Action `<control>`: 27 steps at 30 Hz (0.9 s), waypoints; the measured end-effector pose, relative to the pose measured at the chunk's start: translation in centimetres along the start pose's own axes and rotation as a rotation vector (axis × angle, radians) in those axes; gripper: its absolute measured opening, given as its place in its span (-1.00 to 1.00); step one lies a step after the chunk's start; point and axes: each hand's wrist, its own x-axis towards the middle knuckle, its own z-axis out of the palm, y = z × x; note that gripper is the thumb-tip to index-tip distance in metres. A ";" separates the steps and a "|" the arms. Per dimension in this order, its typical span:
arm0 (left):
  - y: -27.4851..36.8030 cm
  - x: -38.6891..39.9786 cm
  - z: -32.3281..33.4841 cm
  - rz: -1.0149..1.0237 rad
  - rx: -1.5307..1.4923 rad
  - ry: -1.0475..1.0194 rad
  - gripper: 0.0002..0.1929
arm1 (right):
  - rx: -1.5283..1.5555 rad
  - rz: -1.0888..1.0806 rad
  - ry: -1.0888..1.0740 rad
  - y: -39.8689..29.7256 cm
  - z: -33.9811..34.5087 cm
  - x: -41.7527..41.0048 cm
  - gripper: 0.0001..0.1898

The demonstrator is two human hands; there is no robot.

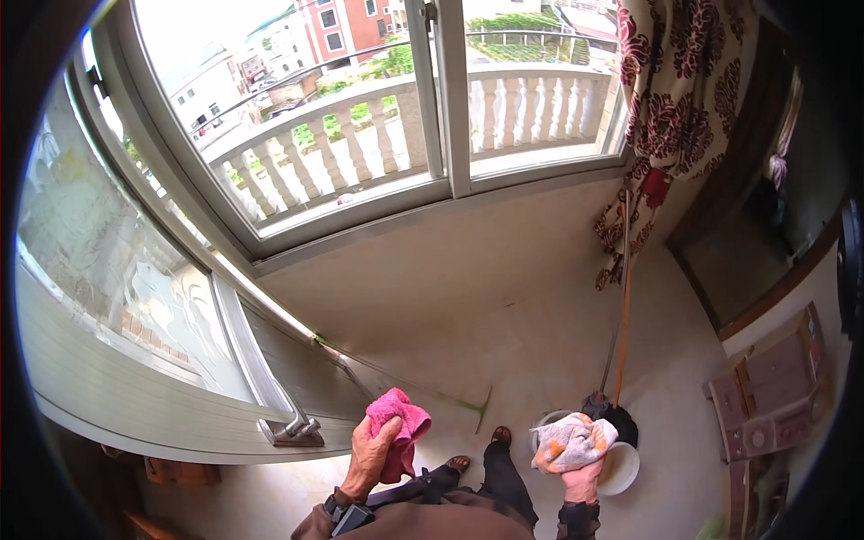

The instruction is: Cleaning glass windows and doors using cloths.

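A bunched pink cloth (399, 432) is gripped in my left hand (371, 453), the thumb pressed over it. On the other side, my right hand (584, 480) holds up a crumpled white cloth with orange and grey patches (574, 442). That cloth hides most of a bucket (552, 417) on the floor behind it. Close to my left hand stands an opened door leaf with a glass pane (155, 297) and a metal lever handle (293, 432). Beside my right hand a white basin (619, 469) sits on the floor, partly covered by the hand.
Two long-handled mops (611, 398) lean against the wall near a patterned curtain (665, 101). Ahead is a sliding window (453, 135) facing a balustrade. A thin green pole (418, 385) with a crossbar slants over the floor. A cabinet (769, 398) stands at right.
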 end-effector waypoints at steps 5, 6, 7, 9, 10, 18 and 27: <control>1.2 -0.2 3.3 0.061 -0.060 0.156 -0.64 | -0.048 0.051 -0.050 -4.5 5.3 8.9 -0.44; 1.2 -0.4 3.9 0.060 -0.041 0.189 -0.64 | -0.092 0.094 -0.092 -5.2 6.5 10.3 -0.47; 1.1 -0.5 4.4 0.060 -0.022 0.221 -0.63 | -0.135 0.136 -0.135 -5.9 7.4 11.7 -0.50; 0.4 -0.6 4.9 0.070 -0.049 0.258 -0.63 | -0.113 0.224 -0.140 -6.4 9.1 14.6 -0.50; 0.1 -0.7 5.1 0.067 -0.064 0.296 -0.63 | -0.139 0.270 -0.201 -6.4 10.6 15.5 -0.51; 0.2 1.0 5.7 0.072 -0.200 0.422 -0.60 | -0.252 0.337 -0.407 -2.9 22.8 21.9 -0.55; 2.0 7.7 3.1 0.106 -0.299 0.419 -0.60 | -0.428 0.263 -0.829 3.3 40.3 25.3 -0.57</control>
